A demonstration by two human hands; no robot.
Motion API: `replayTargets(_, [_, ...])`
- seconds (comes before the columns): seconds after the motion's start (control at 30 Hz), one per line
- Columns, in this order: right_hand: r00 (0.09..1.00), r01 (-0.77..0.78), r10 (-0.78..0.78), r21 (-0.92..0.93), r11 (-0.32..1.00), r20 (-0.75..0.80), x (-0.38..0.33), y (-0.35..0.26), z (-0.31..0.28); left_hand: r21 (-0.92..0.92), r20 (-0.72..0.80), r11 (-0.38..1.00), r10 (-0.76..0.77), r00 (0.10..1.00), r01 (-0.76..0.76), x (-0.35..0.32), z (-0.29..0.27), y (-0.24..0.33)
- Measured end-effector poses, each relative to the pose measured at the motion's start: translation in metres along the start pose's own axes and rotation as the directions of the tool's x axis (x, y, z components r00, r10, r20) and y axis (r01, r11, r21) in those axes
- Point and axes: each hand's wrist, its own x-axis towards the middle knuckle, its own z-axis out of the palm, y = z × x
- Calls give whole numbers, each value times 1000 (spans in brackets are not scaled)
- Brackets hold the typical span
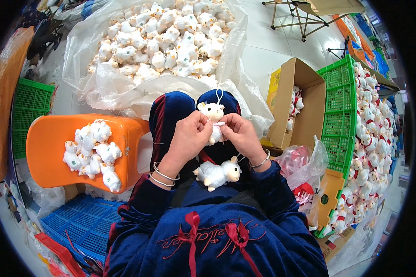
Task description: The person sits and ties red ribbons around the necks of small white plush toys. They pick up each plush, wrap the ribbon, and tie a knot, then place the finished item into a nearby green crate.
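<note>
Between the knees, over the lap, both hands meet on one small white plush lamb: left hand has its grip pinched on the toy's left side, fingertips pressed together at the neck, and right hand has its grip pinched on a thin pale pink ribbon or tag at the same spot. Neither grip is spread. Lamb sits upright, head up, w/ a thin white hanging loop sticking out the top. Judging by looks, it's v. light, soft and squashy, not fragile, not slippery; fleece gives good friction. Best hold is prob. round the body or neck, since the loop and ribbon are thin and would likely slip or pull if tugged hard. Second plush lamb lies on its side on the lap, just below the hands, not touched. Further out: orange plastic stool at person's left carries a small heap of same lambs near its front right part. Ahead, a big clear plastic bag full of lambs on the floor. Right side, an open cardboard box w/ a few dressed lambs, then a green crate packed w/ many more. Blue crate sits below the stool, lower left.
</note>
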Motion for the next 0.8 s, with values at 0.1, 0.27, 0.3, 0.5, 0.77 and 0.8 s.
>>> replayTargets(0.1, [1000,3,-3,-17,1000,-18,-1,-3,3,-12,0,1000,4,1000,-4,-1,0,2])
replayTargets(0.27, [1000,-19,19,-49,999,-17,-1,-6,2,-31,-4,999,30,1000,-30,-4,1,0])
replayTargets(0.3, [1000,-14,13,-52,999,-20,-1,-5,2,-42,-9,998,39,999,-39,-4,2,-1])
replayTargets(0.5, [992,93,-113,-285,954,-55,-2,-5,6,-108,-29,993,41,999,-44,-8,5,-7])
replayTargets(0.77, [990,98,-125,-324,941,-61,-2,-4,4,-264,-1,964,-18,1000,17,-10,5,-10])
replayTargets(0.8, [992,86,-109,-284,955,-68,-2,-5,5,-272,22,961,-43,999,47,-9,4,-9])
